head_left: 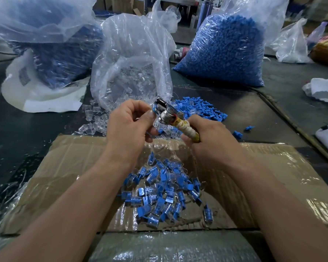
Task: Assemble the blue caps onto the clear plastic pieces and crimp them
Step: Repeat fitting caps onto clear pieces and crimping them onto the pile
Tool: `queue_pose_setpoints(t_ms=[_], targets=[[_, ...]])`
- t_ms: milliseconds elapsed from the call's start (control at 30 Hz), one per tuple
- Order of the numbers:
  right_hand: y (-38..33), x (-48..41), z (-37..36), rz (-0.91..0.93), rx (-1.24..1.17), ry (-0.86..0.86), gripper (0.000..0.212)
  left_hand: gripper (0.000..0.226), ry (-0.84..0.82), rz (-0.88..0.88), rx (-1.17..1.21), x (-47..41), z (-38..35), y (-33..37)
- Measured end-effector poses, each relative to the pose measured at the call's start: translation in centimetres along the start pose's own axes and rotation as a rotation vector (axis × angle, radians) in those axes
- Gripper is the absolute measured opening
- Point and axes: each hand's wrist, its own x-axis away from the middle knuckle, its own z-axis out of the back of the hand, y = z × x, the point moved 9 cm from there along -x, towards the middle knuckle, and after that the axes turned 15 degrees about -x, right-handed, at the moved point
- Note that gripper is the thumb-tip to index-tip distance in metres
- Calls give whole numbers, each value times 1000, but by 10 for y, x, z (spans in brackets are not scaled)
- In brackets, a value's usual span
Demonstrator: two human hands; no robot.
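Pinching a blue cap (153, 109) against the metal head of a crimping tool (164, 115) with the left grip (129, 127); clutching its taped handle in the right grip (208, 142), closed tight, above cardboard (64, 167) strewn with finished pieces (163, 190); loose caps (199, 108) and clear pieces (97, 121) farther on the table (254, 110).

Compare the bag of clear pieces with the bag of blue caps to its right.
The bag of clear pieces sags, mouth open toward the camera, only part full; the bag of blue caps stands packed full. One holds colourless parts, the other solid blue. Both are transparent plastic.
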Motion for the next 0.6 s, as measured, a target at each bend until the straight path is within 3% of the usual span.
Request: queue_pose_setpoints(t_ms=[133, 333, 467, 600], targets=[[2, 0, 0, 22, -18, 12, 17, 15, -10, 42, 17, 0, 0, -3], [16, 0, 0, -11, 42, -104, 14, 12, 66, 141, 80, -6, 16, -11], [19, 3, -3, -26, 95, -169, 14, 1, -189, 164, 64, -5, 2, -9], [19, 2, -8, -6, 154, -218, 11, 8, -459, 141, 28, 9, -24, -4]])
